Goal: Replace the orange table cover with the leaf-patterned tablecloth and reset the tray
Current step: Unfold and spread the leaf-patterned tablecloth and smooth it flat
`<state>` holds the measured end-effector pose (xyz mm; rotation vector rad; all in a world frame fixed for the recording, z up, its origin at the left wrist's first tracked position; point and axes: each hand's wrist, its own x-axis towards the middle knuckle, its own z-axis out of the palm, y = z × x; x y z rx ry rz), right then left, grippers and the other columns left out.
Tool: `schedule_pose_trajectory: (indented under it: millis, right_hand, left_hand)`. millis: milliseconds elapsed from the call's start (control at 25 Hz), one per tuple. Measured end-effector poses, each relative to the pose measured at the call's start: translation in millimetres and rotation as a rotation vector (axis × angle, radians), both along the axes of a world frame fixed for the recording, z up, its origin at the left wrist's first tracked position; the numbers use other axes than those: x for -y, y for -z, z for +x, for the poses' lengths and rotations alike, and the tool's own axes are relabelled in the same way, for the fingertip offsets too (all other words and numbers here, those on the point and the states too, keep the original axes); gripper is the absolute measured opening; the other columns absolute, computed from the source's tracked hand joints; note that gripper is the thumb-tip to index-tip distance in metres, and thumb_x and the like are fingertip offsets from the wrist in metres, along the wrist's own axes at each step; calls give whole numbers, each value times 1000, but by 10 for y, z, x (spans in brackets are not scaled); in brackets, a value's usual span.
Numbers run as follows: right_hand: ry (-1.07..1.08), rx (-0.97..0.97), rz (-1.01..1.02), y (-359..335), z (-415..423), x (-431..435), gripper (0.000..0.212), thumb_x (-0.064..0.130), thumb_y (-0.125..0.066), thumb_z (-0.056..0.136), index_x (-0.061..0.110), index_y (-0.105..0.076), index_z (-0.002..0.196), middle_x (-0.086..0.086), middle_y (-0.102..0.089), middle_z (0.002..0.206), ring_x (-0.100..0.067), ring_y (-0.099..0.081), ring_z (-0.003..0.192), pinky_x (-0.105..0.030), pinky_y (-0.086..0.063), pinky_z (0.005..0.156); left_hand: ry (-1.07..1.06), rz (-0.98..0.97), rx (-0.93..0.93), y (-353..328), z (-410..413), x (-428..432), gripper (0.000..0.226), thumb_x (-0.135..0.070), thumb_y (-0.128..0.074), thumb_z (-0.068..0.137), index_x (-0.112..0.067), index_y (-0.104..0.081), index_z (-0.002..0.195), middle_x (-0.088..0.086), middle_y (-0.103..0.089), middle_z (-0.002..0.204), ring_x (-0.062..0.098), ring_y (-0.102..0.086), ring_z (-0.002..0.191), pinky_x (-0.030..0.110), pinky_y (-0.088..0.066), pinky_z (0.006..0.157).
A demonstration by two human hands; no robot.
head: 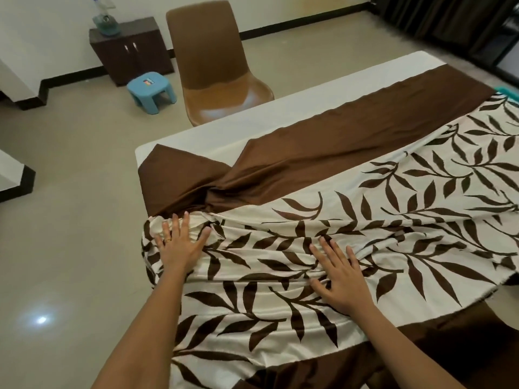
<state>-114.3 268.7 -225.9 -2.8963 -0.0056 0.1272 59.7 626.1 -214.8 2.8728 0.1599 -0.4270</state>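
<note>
the floor (70, 192) fills the left of the frame, pale and glossy, with a bright spot of reflected light at lower left. the table (295, 109) runs from the centre to the upper right, and a bare white strip of its top shows along the far edge. the tablecloth (379, 214), cream with dark brown leaves, lies over most of the table and hangs off the near edge at the bottom of the frame. its plain brown border (351, 127) runs along the far side and is twisted into a bunch at centre left. long rumpled folds cross the cloth between the two hands.

a dark curtain (449, 21) hangs at upper right. a brown chair (213, 66) stands just beyond the table at top centre. left of it are a dark cabinet (132, 54) against the wall and a blue stool (151, 91) on the floor in front of it.

the right hand (342, 276) lies flat on the folds at lower centre, fingers spread wide, holding nothing. the left hand (179, 242) presses the bunched cloth at the table's left end, fingers also spread, gripping nothing. a ring (168, 240) sits on one of its fingers.
</note>
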Motion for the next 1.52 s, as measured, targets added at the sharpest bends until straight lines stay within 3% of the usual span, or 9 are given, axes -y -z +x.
schedule_pose_trajectory:
  millis: [200, 320, 400, 520, 840, 1080, 1320, 1440, 1520]
  right_hand:
    - [105, -4, 3, -20, 62, -126, 69, 57, -29, 88, 39, -11, 152, 8, -4, 161, -15, 1, 149, -45, 4, 120]
    - [337, 89, 120, -192, 322, -783, 66, 45, -24, 88, 25, -22, 151, -2, -16, 160, -16, 0, 148, -47, 3, 120]
    - [403, 133, 209, -275, 600, -1418, 64, 42, -24, 91, 23, -18, 152, -2, -10, 161, -16, 4, 148, -46, 4, 119]
    - [469, 46, 177, -102, 893, -2070, 67, 58, -20, 93, 31, -8, 153, 2, 7, 159, -19, 9, 148, -47, 9, 118]
    - [464, 3, 54, -8, 929, -2135, 71, 67, -23, 92, 38, -1, 152, 3, 5, 161, -13, 13, 147, -43, -2, 121]
    - [458, -32, 27, -67, 953, -2177, 70, 68, -22, 91, 42, 1, 151, 7, 6, 161, -11, 14, 147, -41, 0, 120]
    - [464, -13, 28, -90, 1003, -2188, 71, 65, -30, 91, 42, 0, 151, 11, 6, 161, -8, 11, 147, -38, 2, 119]
    - [455, -28, 26, -61, 1057, -2148, 70, 66, -31, 90, 45, -2, 150, 14, 6, 160, -7, 10, 147, -37, 1, 119]
    - [532, 10, 50, -50, 1142, -2128, 62, 67, -34, 90, 46, -24, 147, 13, -14, 159, -12, -8, 148, -39, -11, 118]
  left_hand:
    - [-78, 102, 43, -107, 332, -264, 92, -67, -42, 87, -13, -8, 154, 16, 3, 160, 36, 7, 147, 53, 4, 116]
    - [356, -89, 371, -67, 300, 47, 72, -49, -43, 91, -13, -25, 151, 16, -13, 159, 33, -6, 147, 50, 1, 118]
    - [594, -117, 314, 35, 268, 186, 70, -62, -30, 90, -31, -22, 152, 5, -11, 161, 29, -4, 148, 50, 2, 118]
    - [551, -64, 167, 100, 432, 120, 87, -83, -25, 77, -40, -13, 151, -1, -4, 162, 29, 4, 148, 52, 8, 116]
    - [562, -38, -37, -131, 1166, -211, 122, -101, -30, 50, -41, 1, 151, -1, 9, 161, 29, 15, 146, 54, 10, 115]
    - [505, -31, -173, -269, 1679, -313, 97, -90, -31, 71, -44, -3, 151, -6, 6, 162, 28, 5, 148, 58, -5, 115]
    - [564, 114, -111, -334, 2004, -295, 73, -81, -27, 82, -54, -5, 146, -12, -3, 160, 34, -11, 142, 66, -20, 102]
    - [613, 124, 25, -347, 2211, -247, 73, -79, -32, 82, -39, -31, 143, 0, -32, 149, 32, -31, 133, 57, -29, 98]
    - [638, -22, 248, -348, 2427, -222, 66, -72, -32, 85, -21, -50, 123, 6, -51, 126, 31, -46, 118, 48, -36, 91]
